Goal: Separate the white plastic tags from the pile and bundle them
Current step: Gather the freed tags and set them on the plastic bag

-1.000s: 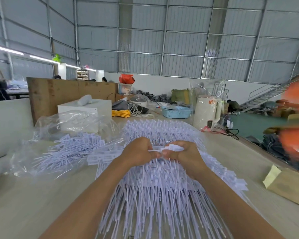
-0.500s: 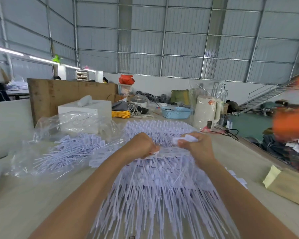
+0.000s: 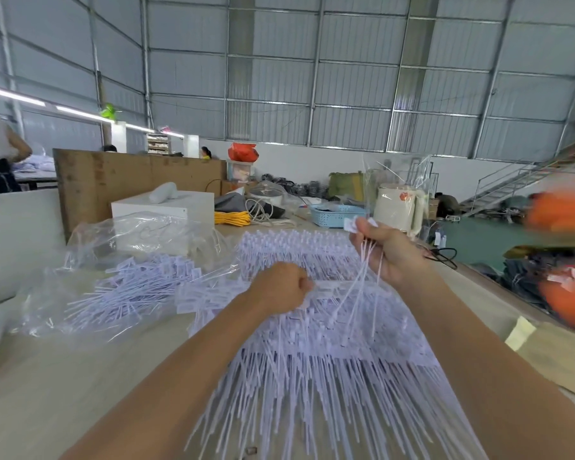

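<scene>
Separating step: pulling a few tags off the pile on the bench [image 3: 63,376].
Right hand [image 3: 387,252] grips lifted tags [image 3: 359,224] by the heads; left hand [image 3: 279,287] fisted in pile [image 3: 312,343] (grip unclear). Next: free tails.

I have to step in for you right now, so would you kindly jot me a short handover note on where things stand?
Right hand: raised above the pile, gripping a few pulled tags by their heads, tails hanging.
Left hand: fist down on the main pile, apparently holding it steady.
More tags lie in the clear plastic bag to the left.
Done: one small handful lifted out.
Left: nearly the whole pile to separate; no tied bundle is visible yet.
</scene>
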`<action>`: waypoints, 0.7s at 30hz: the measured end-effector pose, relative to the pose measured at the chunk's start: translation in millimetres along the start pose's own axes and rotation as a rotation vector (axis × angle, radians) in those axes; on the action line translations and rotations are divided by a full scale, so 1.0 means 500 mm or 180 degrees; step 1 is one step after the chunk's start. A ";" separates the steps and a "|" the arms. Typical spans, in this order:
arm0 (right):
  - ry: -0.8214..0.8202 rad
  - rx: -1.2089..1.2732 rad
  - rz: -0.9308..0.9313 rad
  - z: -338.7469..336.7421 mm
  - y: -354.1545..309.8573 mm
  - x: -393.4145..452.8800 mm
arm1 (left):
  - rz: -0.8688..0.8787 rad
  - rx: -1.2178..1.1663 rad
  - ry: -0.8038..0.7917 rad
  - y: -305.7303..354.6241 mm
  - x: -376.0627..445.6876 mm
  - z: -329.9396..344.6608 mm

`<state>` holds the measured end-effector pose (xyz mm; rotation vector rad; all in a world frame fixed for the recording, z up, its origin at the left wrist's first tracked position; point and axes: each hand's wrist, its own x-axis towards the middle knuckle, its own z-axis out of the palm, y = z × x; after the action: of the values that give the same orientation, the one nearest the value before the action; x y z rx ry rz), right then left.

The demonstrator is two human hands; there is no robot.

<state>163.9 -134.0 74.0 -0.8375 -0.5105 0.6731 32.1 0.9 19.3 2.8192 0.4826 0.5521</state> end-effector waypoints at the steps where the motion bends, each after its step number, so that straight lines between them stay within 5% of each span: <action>1: -0.0036 -0.0016 0.0084 0.007 0.011 0.003 | -0.0019 0.0043 0.0304 0.011 0.000 -0.008; 4: 0.0122 -0.0253 0.0055 0.032 0.052 0.017 | -0.0296 -0.1012 0.0618 0.046 0.002 -0.026; 6: 0.0419 -0.0639 -0.0175 0.049 0.084 0.027 | -0.0671 -0.2449 -0.0051 0.068 -0.003 -0.031; 10: 0.0727 -0.0879 -0.0433 0.066 0.134 0.033 | -0.0688 -0.3448 -0.0567 0.067 -0.025 -0.022; 21: -0.0016 -0.2261 0.0427 0.115 0.154 0.018 | -0.0875 -0.2046 0.0112 -0.047 -0.074 -0.058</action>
<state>106.9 -61.3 46.0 -1.5470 -0.7168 0.6179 -18.1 13.8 26.9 2.0982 0.5653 0.5730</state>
